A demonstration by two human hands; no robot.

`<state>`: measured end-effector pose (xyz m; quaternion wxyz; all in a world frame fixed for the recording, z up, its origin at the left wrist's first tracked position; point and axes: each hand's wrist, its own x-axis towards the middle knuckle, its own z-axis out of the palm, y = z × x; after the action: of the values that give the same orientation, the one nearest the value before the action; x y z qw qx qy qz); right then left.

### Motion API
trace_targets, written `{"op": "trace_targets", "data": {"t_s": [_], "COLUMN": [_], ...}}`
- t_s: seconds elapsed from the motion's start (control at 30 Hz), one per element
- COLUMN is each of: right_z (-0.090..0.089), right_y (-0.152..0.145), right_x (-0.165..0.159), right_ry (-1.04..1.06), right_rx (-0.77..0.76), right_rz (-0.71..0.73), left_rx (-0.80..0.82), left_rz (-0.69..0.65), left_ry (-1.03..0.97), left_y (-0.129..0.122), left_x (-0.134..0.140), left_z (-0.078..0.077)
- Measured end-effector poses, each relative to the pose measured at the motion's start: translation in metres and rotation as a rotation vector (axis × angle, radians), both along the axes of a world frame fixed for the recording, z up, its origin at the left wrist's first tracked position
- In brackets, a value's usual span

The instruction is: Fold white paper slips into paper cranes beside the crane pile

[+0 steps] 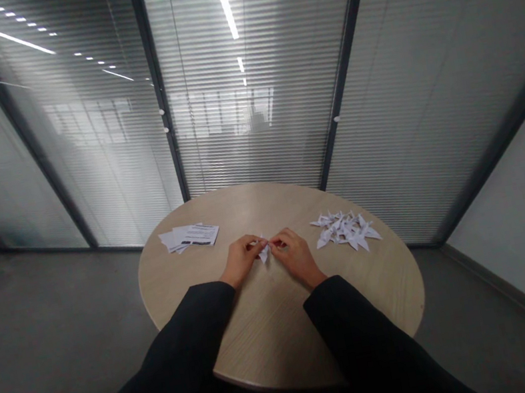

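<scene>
1 folded paper (pixel 263 255) in both hands (pixel 239 259) (pixel 296 257)

Dim light, glare on glass (pixel 238 58), stretched edges

2 loose sleeves (pixel 181 343) | black, wrist-length | wide plain cuffs (pixel 219 293) | fingers (pixel 254 249) bare

2 hands (pixel 240 259) | 1 held paper (pixel 264 255) | 1 sheet stack (pixel 201 235) | 1 folded-paper pile (pixel 346 230)
</scene>
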<state>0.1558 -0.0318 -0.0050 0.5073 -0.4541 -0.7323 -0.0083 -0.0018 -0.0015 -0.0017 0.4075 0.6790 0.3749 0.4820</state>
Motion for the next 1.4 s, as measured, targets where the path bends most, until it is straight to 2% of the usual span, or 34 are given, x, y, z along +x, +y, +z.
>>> {"op": "trace_targets", "data": {"t_s": [0.2,0.37,0.5,0.87,1.07,1.4], "right_z": [0.0007,-0.0019,-0.0035,0.0018,0.0029,0.0037], "right_y": [-0.0021,0.0014,0.0035,-0.0041,-0.0039,-0.0006], "right_x": [-0.0014,-0.0009,0.0006,0.0,0.0008,0.0038], "right_ry": [-0.086,-0.03,0.026,-0.051,-0.041,0.138], "right_rx": [-0.013,-0.033,-0.028,-0.011,-0.009,-0.124], "right_rz": [-0.048,-0.034,-0.001,-0.017,0.029,0.192], "left_rx": [0.067,0.075,0.042,-0.081,-0.148,-0.19], "left_rz": [0.031,0.013,-0.009,-0.067,-0.146,-0.165], "left_ry": [0.05,0.016,-0.036,-0.05,-0.056,-0.07], "left_y": [0.0023,0.0056,0.007,0.0069,0.0049,0.0028], "left_x": [-0.0002,-0.0001,-0.0003,-0.0009,0.0001,-0.0006], "left_z": [-0.0027,-0.0048,-0.0053,-0.0011,0.0008,0.002]}}
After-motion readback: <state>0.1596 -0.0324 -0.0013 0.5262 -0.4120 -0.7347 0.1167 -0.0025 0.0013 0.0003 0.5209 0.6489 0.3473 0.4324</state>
